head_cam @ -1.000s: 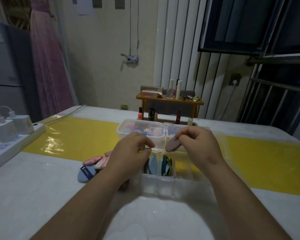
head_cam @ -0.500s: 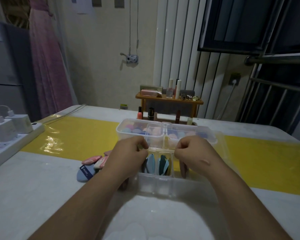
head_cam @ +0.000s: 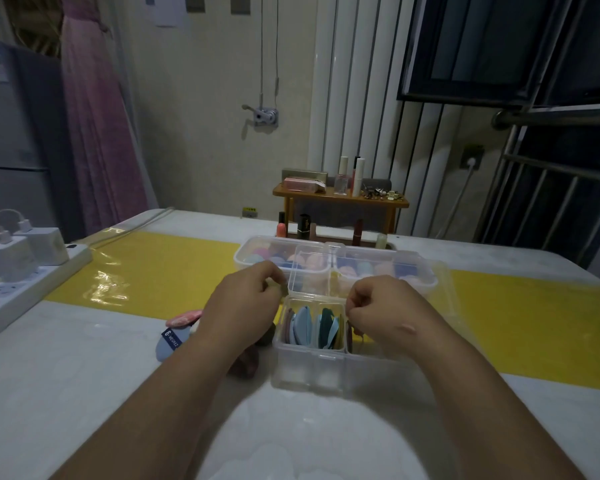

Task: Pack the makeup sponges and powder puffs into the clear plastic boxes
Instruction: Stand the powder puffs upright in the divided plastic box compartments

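Puffs go into the box: a person's R hand (head_cam: 385, 315), fingers curled tight with tips pointing down, pinches the top edge of a brown puff (head_cam: 349, 338). The puff stands on edge in the right-hand compartment of the near box (head_cam: 309, 370), which sits front and centre on the table (head_cam: 66, 382).

The L hand (head_cam: 245, 306) is curled too, thumb & forefinger tips together at the box's rear-left corner, just beside the raised lid (head_cam: 309, 271). Can't tell whether they nip the rim or nothing at all.

In the compartments to the left, blue puffs (head_cam: 303, 329) and a teal puff (head_cam: 324, 327) stand upright, packed side by side.

Loose puffs lie on the table left of the box, partly under the L wrist:
- a pink puff (head_cam: 184, 318)
- a labelled blue puff (head_cam: 168, 344)
- a dark puff (head_cam: 245, 363), close to the box wall

Behind the near box, 2 far boxes (head_cam: 238, 263) of pastel sponges (head_cam: 260, 252) sit on the yellow mat (head_cam: 160, 268). A power strip (head_cam: 25, 289) with chargers lies at the table's far left edge, well apart from the hands.
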